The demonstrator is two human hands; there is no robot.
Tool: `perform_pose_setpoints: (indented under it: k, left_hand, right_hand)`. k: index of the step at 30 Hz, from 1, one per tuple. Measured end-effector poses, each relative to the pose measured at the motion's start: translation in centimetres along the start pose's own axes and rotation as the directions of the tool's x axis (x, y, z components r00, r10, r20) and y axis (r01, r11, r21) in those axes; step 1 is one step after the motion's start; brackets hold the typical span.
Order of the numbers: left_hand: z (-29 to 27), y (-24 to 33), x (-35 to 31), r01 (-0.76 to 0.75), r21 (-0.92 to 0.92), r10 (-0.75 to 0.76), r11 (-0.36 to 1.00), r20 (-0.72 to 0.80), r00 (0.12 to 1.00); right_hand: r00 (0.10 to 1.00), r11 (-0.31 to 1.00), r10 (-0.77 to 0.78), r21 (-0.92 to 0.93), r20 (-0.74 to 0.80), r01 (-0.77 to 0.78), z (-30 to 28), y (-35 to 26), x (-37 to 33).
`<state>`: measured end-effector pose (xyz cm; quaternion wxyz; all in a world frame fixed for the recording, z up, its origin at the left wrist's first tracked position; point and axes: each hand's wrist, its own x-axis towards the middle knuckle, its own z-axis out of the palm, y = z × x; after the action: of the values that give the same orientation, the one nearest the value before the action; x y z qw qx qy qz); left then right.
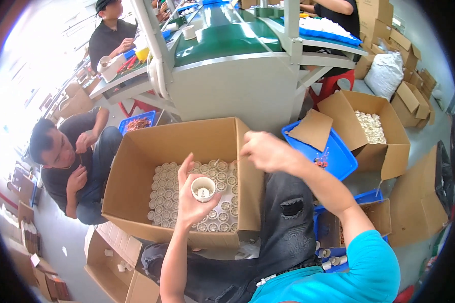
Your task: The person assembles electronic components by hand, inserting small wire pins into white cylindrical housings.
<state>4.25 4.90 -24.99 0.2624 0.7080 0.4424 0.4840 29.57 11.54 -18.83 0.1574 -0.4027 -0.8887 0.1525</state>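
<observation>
My left hand [187, 207] grips a white round plastic cup [203, 190], its open end up and metal-looking parts inside. It is held over a large cardboard box [172, 139] between my knees. Inside the box, many similar white round parts [163, 194] stand in close rows. My right hand [266, 151] is raised above the box's right wall, apart from the cup. Its fingers are closed and slightly blurred, and a thin thing seems to stick out from them. What it is I cannot make out.
A blue tray [345, 160] with a cardboard flap and small red parts lies at right. Beyond it stands a box [397, 156] of small white pieces. A person [60, 151] crouches at left. A green conveyor [227, 44] runs ahead. Another open box [106, 267] sits lower left.
</observation>
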Motion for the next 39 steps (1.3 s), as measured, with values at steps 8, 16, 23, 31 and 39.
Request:
perform_pose_setpoints:
  k: [8,16,23,31,39]
  left_hand:
    - [-2.7,-0.8,-0.1,0.339,0.109,-0.340,0.935,-0.001,0.940]
    - [-2.1,-2.1,-0.8,0.471,0.098,-0.477,0.877,0.054,0.877]
    - [-2.1,-2.9,-0.3,0.301,-0.418,-0.395,0.857,-0.156,0.906]
    - [-1.0,-3.9,-1.1,0.044,0.316,0.070,0.948,-0.339,0.938]
    - [-0.9,-3.5,-0.4,0.006,0.357,0.139,0.934,-0.379,0.915]
  right_hand:
    - [0.951,0.901,-0.184,0.345,-0.247,0.264,6.7,-2.6,6.4]
    - [0.995,0.451,0.067,0.892,-0.068,0.031,9.1,-1.5,6.1]
    - [0.877,0.622,0.227,0.756,-0.424,0.204,8.7,-1.2,6.2]
    - [0.732,0.653,-0.043,0.536,-0.680,0.536,8.0,-4.3,3.7]
    - [0.761,0.695,-0.033,0.533,-0.648,0.483,8.1,-4.1,3.4]
